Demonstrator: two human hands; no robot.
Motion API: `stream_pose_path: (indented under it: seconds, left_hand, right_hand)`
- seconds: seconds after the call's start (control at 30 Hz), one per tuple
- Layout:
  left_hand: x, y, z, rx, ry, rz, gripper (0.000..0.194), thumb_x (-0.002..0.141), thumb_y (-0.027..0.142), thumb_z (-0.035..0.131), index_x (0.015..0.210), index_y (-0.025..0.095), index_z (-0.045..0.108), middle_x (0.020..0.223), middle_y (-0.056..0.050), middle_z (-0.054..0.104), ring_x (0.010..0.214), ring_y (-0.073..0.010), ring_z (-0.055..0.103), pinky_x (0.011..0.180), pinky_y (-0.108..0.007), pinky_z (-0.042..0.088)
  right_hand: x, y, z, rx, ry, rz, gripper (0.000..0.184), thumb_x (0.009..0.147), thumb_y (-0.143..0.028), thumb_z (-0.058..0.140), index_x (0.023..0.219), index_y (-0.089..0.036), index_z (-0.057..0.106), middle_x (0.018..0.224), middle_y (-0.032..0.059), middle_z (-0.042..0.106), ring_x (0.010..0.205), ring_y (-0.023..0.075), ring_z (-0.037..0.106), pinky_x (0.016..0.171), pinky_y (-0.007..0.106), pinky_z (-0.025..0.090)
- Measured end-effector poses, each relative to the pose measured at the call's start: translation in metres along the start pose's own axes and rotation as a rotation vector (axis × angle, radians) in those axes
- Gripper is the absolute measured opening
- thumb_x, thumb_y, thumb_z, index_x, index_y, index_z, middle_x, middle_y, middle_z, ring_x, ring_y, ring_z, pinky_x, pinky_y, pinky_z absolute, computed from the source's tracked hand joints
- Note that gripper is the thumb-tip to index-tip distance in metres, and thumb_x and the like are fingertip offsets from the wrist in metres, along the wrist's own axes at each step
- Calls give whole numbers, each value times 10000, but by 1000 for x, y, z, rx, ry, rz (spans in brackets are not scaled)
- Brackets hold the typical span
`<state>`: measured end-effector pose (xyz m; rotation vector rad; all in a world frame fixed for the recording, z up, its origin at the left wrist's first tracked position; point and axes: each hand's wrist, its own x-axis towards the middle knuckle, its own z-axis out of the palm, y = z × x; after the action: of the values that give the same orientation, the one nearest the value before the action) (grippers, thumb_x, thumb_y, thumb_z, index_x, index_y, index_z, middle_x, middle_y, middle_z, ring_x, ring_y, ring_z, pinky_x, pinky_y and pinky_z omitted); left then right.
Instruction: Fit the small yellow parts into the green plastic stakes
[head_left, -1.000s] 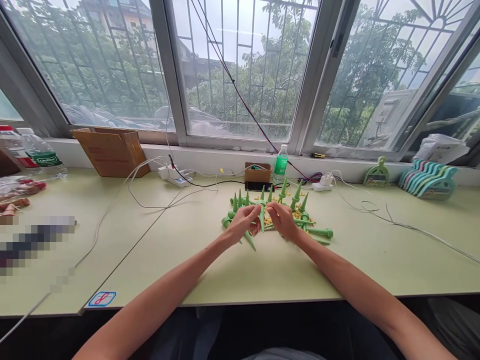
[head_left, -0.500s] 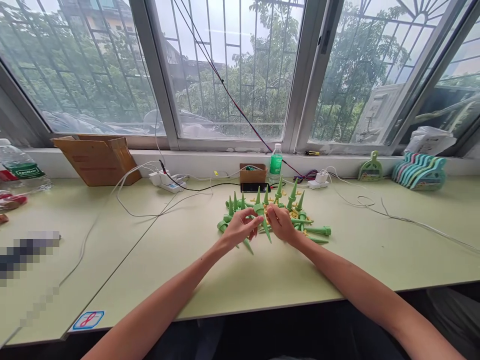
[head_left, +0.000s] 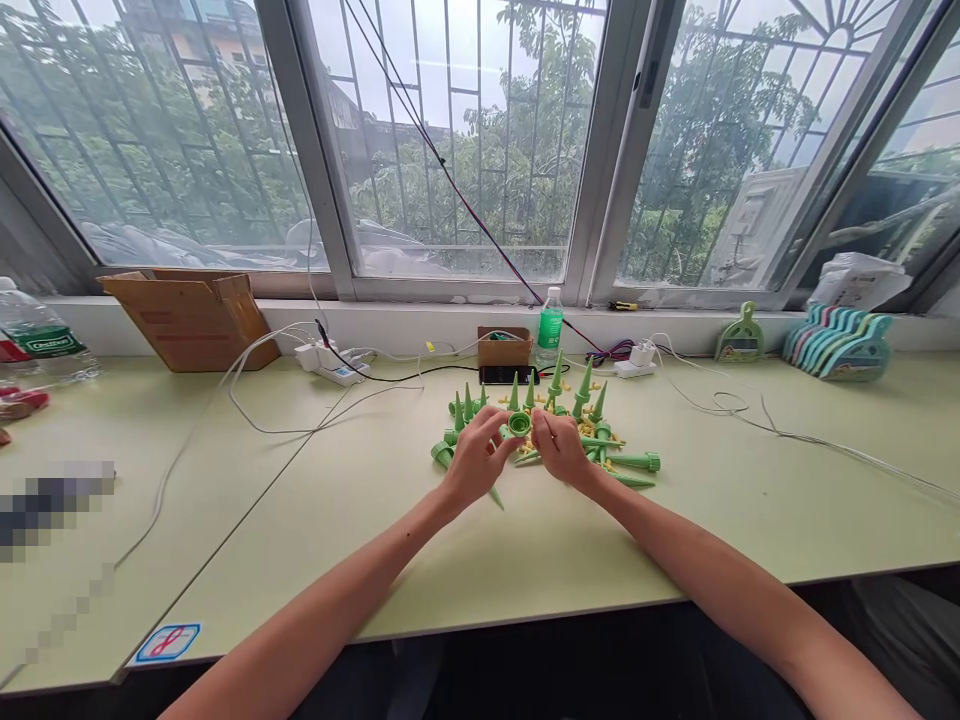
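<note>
My left hand point(head_left: 476, 458) is closed on a green plant watering spike point(head_left: 519, 425), whose round, threaded open end faces me. Close by on the right, my right hand point(head_left: 562, 447) has its fingers pinched beside that rim; whatever they hold is hidden. Behind both hands, several green spikes stand point up, among them a tall spike point(head_left: 583, 390). Others lie on their sides, such as a capped spike point(head_left: 637, 462) at the right. Small yellow plastic parts point(head_left: 590, 428) are scattered among them, partly covered by my right hand.
Along the wall of the pale green table point(head_left: 375, 520) are a cardboard box point(head_left: 187, 325), a power strip point(head_left: 341, 370), a small brown box point(head_left: 504, 350), a green-labelled bottle point(head_left: 550, 325) and a row of small dustpans point(head_left: 840, 345). White cables point(head_left: 262, 430) cross the left side.
My left hand has tipped the spike, so its open end, earlier facing upward with the point down, now faces me. My right hand stays pinched beside it. The view has shifted slightly.
</note>
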<state>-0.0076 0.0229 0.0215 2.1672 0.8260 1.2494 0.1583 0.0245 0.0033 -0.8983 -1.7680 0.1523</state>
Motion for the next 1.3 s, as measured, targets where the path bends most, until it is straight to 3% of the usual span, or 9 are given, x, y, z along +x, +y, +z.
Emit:
stream_pose_path:
  seconds: [0.17, 0.27, 0.37, 0.53, 0.67, 0.83, 1.17, 1.3]
  left_hand:
    - [0, 3, 2, -54, 51, -62, 250, 861, 378, 542, 1044, 213, 580, 1010, -51, 556, 563, -56, 502, 445, -169, 428]
    - [2, 4, 2, -200, 72, -213, 287, 859, 452, 527, 978, 190, 530, 841, -21, 581, 472, -53, 488, 396, -170, 394]
    - [5, 4, 1, -395, 10, -361, 413, 866, 560, 459, 782, 158, 510, 601, 10, 523, 393, -75, 469, 357, -192, 375]
    - [8, 6, -1, -663, -198, -515, 499, 821, 618, 497, 712, 132, 528, 657, -39, 566, 444, -97, 517, 360, -209, 388]
    - [7, 7, -2, -713, -227, -514, 455, 810, 597, 539, 780, 143, 534, 694, -28, 574, 458, -89, 519, 369, -202, 385]
    - [7, 5, -5, -649, -186, -460, 404, 827, 568, 539, 828, 165, 518, 535, 31, 479, 451, -100, 505, 382, -188, 388]
    - [9, 11, -10, -472, -117, -339, 428, 794, 542, 587, 945, 143, 623, 720, -24, 566, 545, -109, 554, 381, -189, 435]
    - [8, 9, -9, -429, -109, -340, 446, 779, 516, 617, 1022, 143, 637, 664, -11, 566, 506, -105, 537, 382, -198, 446]
  right_hand:
    - [1, 0, -2, -18, 17, -23, 396, 1004, -355, 285, 640, -209, 346, 535, -32, 397, 458, 97, 331, 488, 251, 278]
    - [1, 1, -3, -19, 60, -3, 385, 1003, -356, 295, 649, -210, 335, 540, -34, 393, 467, 97, 329, 494, 248, 281]
    - [1, 1, -4, -12, 49, -7, 387, 1003, -373, 299, 651, -213, 316, 537, -39, 385, 472, 97, 319, 493, 247, 279]
    - [1, 2, -2, 4, -18, -32, 377, 999, -385, 303, 663, -214, 318, 548, -39, 381, 484, 102, 326, 501, 248, 291]
    - [-2, 5, 2, 64, -47, 9, 365, 998, -401, 295, 686, -217, 344, 536, -38, 408, 474, 104, 355, 490, 246, 310]
    - [-4, 9, 5, 104, -75, 22, 329, 991, -413, 317, 737, -215, 389, 517, -45, 422, 458, 103, 371, 475, 239, 319]
    - [-4, 9, 4, 108, -79, 31, 278, 990, -402, 324, 821, -211, 435, 512, -53, 446, 440, 97, 375, 465, 225, 318]
    - [-4, 11, 4, 121, -76, 44, 311, 991, -404, 323, 752, -217, 391, 503, -55, 411, 432, 97, 360, 454, 231, 304]
